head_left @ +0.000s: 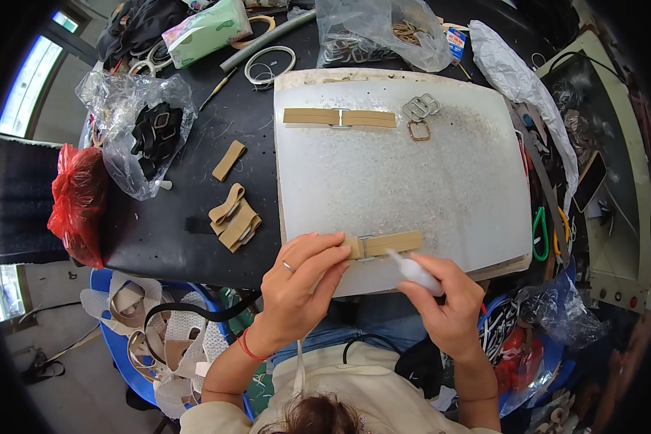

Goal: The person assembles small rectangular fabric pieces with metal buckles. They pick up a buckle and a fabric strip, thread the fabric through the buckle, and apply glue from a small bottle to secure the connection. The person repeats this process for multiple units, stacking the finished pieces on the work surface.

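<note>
Near the front edge of the white board [405, 188], a tan strap [401, 241] lies with a metal buckle [362, 247] around its middle. My left hand [300, 286] is closed on the strap's left end, fingertips just beside the buckle. A small white squeeze bottle [420, 278] is gripped in my right hand [448, 300], its thin nozzle tilted toward the strap's right half. Whether the tip touches the strap, I cannot tell. Toward the board's far edge rests another tan strap [369, 118] with a buckle, and several loose metal buckles [419, 108] beside it.
Folded tan strap pieces [236, 220] sit on the black table [217, 130] left of the board. Beyond them are a clear bag [134, 130] and a red bag [78, 206]. Green-handled scissors [540, 233] lie at the right. Blue baskets [123, 347] stand below the table.
</note>
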